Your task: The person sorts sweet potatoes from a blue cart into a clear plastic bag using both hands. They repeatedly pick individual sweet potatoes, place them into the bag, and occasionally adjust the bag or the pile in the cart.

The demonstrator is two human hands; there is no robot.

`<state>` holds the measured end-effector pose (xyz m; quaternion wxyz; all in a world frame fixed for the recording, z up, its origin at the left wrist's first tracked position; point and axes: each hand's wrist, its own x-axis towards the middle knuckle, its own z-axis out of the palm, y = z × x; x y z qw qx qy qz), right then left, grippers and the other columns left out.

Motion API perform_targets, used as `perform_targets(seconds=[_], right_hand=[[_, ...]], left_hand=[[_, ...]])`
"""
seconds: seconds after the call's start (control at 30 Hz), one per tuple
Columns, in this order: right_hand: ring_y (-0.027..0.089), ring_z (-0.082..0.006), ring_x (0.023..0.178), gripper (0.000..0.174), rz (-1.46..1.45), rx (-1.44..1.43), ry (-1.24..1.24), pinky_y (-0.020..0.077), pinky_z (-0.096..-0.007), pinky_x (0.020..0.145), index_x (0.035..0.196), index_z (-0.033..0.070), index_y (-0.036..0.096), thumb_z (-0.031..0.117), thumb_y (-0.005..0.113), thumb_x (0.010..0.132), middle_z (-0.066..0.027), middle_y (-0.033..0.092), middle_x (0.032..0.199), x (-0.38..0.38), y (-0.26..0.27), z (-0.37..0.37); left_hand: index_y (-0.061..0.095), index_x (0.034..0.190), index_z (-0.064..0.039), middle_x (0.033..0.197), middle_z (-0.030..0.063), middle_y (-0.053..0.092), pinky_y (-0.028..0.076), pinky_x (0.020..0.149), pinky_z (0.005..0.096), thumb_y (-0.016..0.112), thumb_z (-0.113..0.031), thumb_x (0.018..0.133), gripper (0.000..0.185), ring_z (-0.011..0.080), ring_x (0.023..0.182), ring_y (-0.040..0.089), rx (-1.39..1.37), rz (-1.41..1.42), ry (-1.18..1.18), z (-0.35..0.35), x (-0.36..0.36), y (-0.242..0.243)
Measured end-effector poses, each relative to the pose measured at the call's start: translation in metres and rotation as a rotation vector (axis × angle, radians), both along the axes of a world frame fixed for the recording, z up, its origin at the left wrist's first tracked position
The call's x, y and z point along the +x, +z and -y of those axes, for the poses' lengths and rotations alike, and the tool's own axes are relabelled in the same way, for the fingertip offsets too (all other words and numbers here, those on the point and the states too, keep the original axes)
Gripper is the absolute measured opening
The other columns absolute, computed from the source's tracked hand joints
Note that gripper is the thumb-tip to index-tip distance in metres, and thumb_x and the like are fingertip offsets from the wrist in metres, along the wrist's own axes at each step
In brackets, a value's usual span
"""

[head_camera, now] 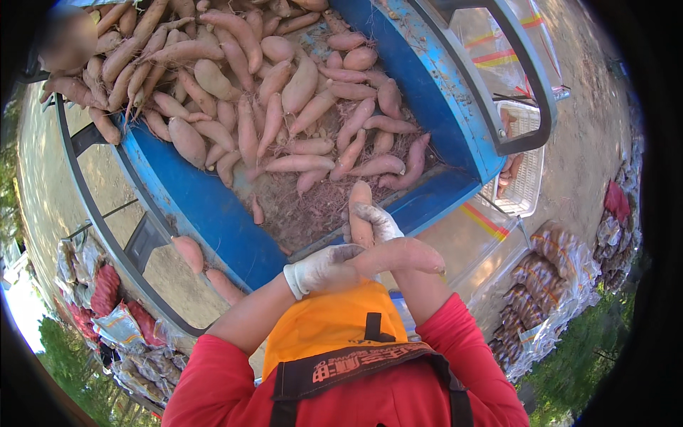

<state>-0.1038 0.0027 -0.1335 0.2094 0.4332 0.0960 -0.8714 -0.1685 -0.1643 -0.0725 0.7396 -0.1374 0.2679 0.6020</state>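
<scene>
My left hand [325, 269], in a whitish work glove, grips one end of a long sweet potato [403, 257] that lies crosswise over my right wrist. Slightly farther forward, my right hand [378, 220] wears a soiled glove and holds another sweet potato [360, 213] nearly upright. Both hands are at the near edge of a blue cargo bed [197, 213]. A large heap of sweet potatoes [299, 85] fills its far part, with loose roots and soil [299, 211] between the heap and my hands.
A black rail [93, 197] runs along the left side, and a dark metal frame [539, 80] rises at the right. Beyond it stands a white plastic crate [525, 181] holding sweet potatoes. Filled bags [539, 293] lie on the ground. A person's blurred head [66, 40] shows upper left.
</scene>
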Motion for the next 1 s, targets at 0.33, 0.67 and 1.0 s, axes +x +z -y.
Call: perform_targets(seconds=[0.33, 0.67, 1.0], right_hand=[[0.059, -0.0174, 0.09, 0.087, -0.486, 0.525, 0.174, 0.0504, -0.0313, 0.077, 0.146, 0.01, 0.038, 0.023, 0.081, 0.072, -0.007, 0.061, 0.104, 0.028, 0.061, -0.053], [0.044, -0.0342, 0.136, 0.076, -0.59, 0.032, -0.647, 0.0326, -0.0566, 0.115, 0.14, 0.003, 0.047, 0.033, 0.074, 0.076, -0.0177, 0.047, 0.145, 0.122, 0.11, -0.121], [0.056, -0.0342, 0.118, 0.064, -0.582, 0.462, -0.826, 0.0441, -0.0448, 0.106, 0.128, 0.006, 0.052, 0.039, 0.072, 0.077, -0.0184, 0.055, 0.128, 0.207, 0.099, -0.195]], left_hand=[[0.06, 0.112, 0.0, 0.074, 0.0018, 0.056, 0.032, 0.047, 0.024, 0.084, -0.037, 0.074, 0.058, 0.0097, 0.052, 0.046, 0.056, 0.157, -0.167, -0.024, 0.031, 0.02], [0.057, 0.12, 0.002, 0.087, 0.0081, 0.063, 0.049, 0.056, 0.0264, 0.082, -0.044, 0.079, 0.066, 0.0148, 0.061, 0.059, -0.125, -0.625, 0.379, -0.12, 0.044, 0.054], [0.047, 0.143, -0.009, 0.094, 0.0223, 0.07, 0.055, 0.067, 0.0409, 0.073, -0.034, 0.084, 0.07, 0.036, 0.076, 0.069, 0.167, -1.618, -0.469, -0.207, 0.11, 0.111]])
